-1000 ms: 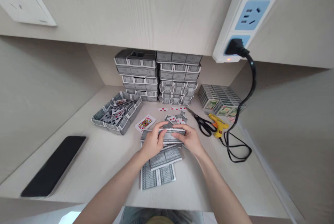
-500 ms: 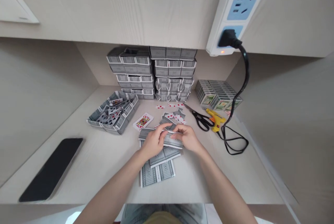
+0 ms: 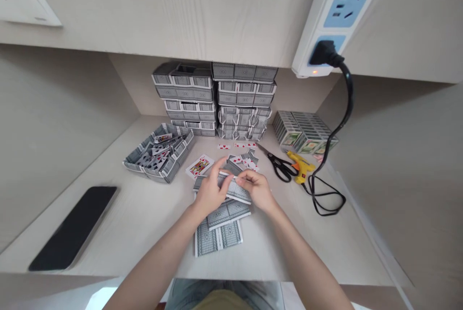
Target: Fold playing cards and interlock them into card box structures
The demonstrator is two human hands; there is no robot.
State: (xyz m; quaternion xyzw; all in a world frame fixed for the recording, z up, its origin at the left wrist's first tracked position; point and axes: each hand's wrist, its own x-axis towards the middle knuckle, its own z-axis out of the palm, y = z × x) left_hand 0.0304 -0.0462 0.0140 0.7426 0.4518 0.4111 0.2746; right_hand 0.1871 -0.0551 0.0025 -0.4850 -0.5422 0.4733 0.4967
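Note:
Between my hands is a folded panel of grey-backed playing cards, tilted above other card pieces. My left hand holds its left end, thumb on the upper edge and index finger raised; the other fingers are mostly hidden. At the upper right edge, my right hand pinches the panel between thumb and fingers. Under them lie a joined card piece and a flat card panel near the desk front. Just beyond my hands are a jack card and cut card scraps.
A card-built tray of loose cards stands left, a black phone nearer. Card-built boxes are stacked behind. Black-handled scissors, a yellow glue gun and card packs lie right. A black cord hangs from the power strip.
My left index finger has lifted away from the panel's edge, and its thumb has shifted right toward my right hand. The whole view has shifted slightly.

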